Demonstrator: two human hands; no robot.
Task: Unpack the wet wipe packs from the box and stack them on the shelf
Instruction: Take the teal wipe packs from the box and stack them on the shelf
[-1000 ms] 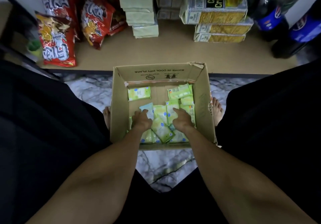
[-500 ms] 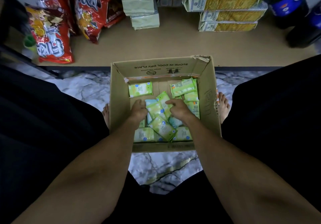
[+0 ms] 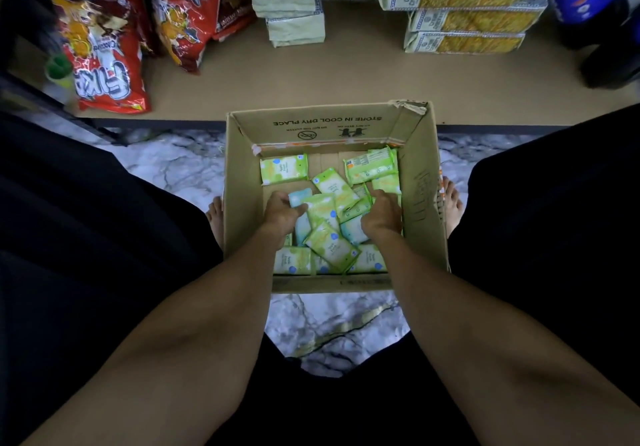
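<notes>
Shelf (image 3: 346, 75) ahead, carrying snack bags (image 3: 104, 58) and crackers (image 3: 464, 16). Box (image 3: 420, 203) on floor (image 3: 166, 168), just before shelf edge. Green packs (image 3: 332, 248) jumbled inside box. Left hand (image 3: 282, 212) in box, fingers pinching blue pack (image 3: 300, 197). Right hand (image 3: 382, 213) among packs near right wall; fingers hidden, cannot tell their state.

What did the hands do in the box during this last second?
Both hands slid slightly farther into the box, bunching green packs between them. The left hand, flat before, now grips a pale blue pack; the right hand curls over some. Box and far-left pack stayed put.
</notes>
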